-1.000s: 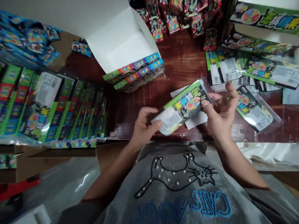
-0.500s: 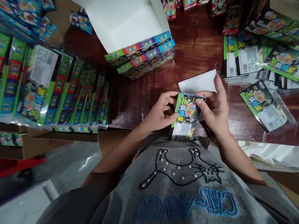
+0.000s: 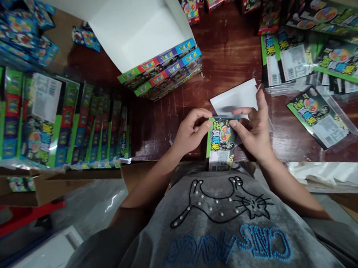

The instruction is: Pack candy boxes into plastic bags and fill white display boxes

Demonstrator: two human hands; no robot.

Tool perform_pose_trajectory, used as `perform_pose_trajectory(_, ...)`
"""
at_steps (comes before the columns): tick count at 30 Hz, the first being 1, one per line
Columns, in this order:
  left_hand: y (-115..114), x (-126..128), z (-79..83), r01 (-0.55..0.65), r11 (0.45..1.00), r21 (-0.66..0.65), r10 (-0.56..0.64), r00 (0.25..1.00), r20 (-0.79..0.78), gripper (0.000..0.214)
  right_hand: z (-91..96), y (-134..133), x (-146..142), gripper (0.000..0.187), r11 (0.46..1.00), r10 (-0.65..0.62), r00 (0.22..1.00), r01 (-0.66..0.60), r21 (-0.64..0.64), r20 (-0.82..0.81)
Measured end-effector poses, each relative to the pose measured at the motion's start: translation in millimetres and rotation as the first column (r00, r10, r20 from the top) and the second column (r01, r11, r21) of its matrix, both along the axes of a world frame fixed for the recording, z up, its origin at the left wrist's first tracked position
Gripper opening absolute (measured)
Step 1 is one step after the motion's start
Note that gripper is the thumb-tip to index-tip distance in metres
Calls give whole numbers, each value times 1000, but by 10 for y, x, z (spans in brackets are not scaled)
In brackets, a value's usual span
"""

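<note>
A candy package (image 3: pixel 221 142) with a green and black printed face and a white label is held upright against the table edge, close to my body. My left hand (image 3: pixel 192 129) pinches its upper left corner between thumb and fingers. My right hand (image 3: pixel 252 128) grips the upper right corner, thumb on the front face and index finger raised. Just behind the package a white sheet (image 3: pixel 236 98) lies on the table, partly covered by my right fingers. What is inside the package is hidden.
A row of packed candy boxes (image 3: pixel 45 124) stands at the left. An open white-lined carton (image 3: pixel 145 32) rests on stacked boxes at the back. Flat printed packages (image 3: pixel 320 116) lie at the right on the dark table (image 3: pixel 231 48). Blue sachets (image 3: pixel 20 30) fill the back left.
My left thumb has moved up from the package's side to its top left corner. My right thumb sits slightly lower along the top edge. The whole view has shifted a little.
</note>
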State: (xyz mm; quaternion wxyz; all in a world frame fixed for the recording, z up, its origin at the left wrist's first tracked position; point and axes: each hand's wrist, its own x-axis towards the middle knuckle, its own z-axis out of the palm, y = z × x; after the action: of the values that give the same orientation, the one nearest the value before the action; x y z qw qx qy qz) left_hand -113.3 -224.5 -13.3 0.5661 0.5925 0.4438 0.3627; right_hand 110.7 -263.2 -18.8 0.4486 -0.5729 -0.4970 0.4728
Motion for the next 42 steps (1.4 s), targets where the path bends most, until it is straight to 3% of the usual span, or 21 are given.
perform_pose_trajectory(3,69,35,37,-47,998,28,45,996,76,19,17,-10,-4,102,995,-7,1000,8,103,-8)
perform_pose_trajectory(6,95,39,139,-27,999,21,26,999,39,22,65,26,60,86,983,52,999,-51,176,0)
perform_pose_trajectory(9,123,39,297,18,1000,3,-18,998,-59,16,157,95,123,79,984,103,995,-102,143,2)
perform_pose_trajectory(15,235,46,527,13,999,-46,-17,996,-92,9,264,254,154,87,992,106,994,-104,74,-23)
perform_pose_trajectory(21,211,-47,440,127,988,-89,-128,992,1,23,311,193,286,82,986,164,986,-163,34,-7)
perform_pose_trajectory(26,168,-9,334,170,985,21,-171,984,46,14,584,231,518,45,958,279,952,-285,27,122)
perform_pose_trajectory(28,166,37,335,186,982,35,-187,982,19,10,760,351,575,28,916,379,895,-399,42,235)
perform_pose_trajectory(31,161,93,371,200,979,50,-200,980,-10,8,962,561,566,25,763,616,711,-646,-33,338)
perform_pose_trajectory(32,157,103,387,202,978,56,-201,979,-17,7,991,618,542,26,718,665,656,-693,-66,356)
perform_pose_trajectory(34,149,106,418,200,978,64,-198,980,-27,7,985,686,484,24,683,697,596,-722,-115,399)
perform_pose_trajectory(37,129,82,426,187,981,44,-187,982,-16,9,894,666,413,21,711,648,598,-698,-91,472)
perform_pose_trajectory(42,-27,56,247,235,966,-111,-214,961,174,30,785,446,366,16,813,426,706,-573,104,566)
